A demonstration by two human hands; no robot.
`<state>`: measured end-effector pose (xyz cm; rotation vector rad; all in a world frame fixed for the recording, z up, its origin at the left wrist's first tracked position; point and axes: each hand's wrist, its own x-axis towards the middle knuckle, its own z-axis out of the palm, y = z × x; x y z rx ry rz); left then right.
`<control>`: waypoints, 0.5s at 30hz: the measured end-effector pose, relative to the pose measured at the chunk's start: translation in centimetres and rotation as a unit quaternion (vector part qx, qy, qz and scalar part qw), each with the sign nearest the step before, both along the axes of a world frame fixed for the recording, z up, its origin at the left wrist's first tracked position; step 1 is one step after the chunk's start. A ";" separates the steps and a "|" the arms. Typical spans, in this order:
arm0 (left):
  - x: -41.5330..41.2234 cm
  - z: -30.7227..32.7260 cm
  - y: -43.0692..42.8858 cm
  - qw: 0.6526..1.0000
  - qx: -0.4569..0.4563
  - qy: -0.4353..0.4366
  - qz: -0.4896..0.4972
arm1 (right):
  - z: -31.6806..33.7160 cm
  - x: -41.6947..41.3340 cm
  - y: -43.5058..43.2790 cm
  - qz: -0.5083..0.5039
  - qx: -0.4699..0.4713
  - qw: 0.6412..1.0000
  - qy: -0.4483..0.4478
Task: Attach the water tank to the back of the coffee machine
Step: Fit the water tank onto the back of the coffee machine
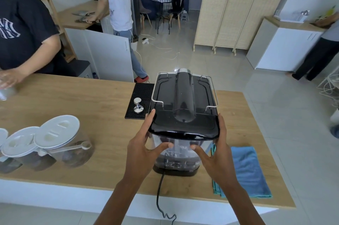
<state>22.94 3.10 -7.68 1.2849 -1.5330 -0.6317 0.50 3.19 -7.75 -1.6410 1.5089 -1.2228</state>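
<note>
Already at the back of the coffee machine [184,96] on the wood counter [91,100], the clear, black-lidded water tank [176,153] sits gripped by left hand [145,148] & right hand [213,157]; thumbs on front. Best pressed down evenly, w/ cord [159,184] kept clear.

A coffee-training room or small café setup is showing here: a coffee machine [184,103] is sitting on a wooden counter [82,103] beside a tamper [137,105] on a bar mat [132,96], bean jars [60,142] are standing nearby, and people are working at other counters.
</note>
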 end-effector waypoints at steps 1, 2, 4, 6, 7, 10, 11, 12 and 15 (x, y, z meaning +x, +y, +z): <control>0.0 0.0 0.0 1.000 0.000 -0.003 0.000 | 0.1 0.1 0.1 -0.001 0.000 1.000 0.003; 0.0 0.0 0.0 1.000 -0.002 -0.004 -0.001 | 0.0 0.1 0.1 -0.003 -0.001 1.000 0.006; -0.1 -0.1 0.0 1.000 -0.010 0.000 -0.004 | 0.0 0.3 0.1 -0.007 -0.003 1.000 0.008; 0.0 -0.1 0.1 1.000 -0.012 0.005 -0.008 | 0.4 0.5 0.2 -0.012 -0.006 1.000 0.008; 0.0 0.1 0.1 1.000 -0.011 0.003 -0.009 | 0.4 0.6 0.3 -0.016 -0.007 1.000 0.008; -0.2 0.2 0.1 1.000 0.007 0.003 -0.005 | 0.4 0.6 0.3 -0.017 -0.011 1.000 0.016; -0.3 0.3 0.2 1.000 0.012 0.000 -0.003 | 0.4 0.6 0.3 -0.018 -0.013 1.000 0.018; -0.4 0.3 0.2 1.000 0.018 -0.003 -0.004 | 0.3 0.5 0.3 -0.019 -0.011 1.000 0.018; 0.0 0.0 0.2 0.999 0.033 -0.012 -0.026 | -0.5 0.2 0.4 -0.027 0.000 0.999 0.027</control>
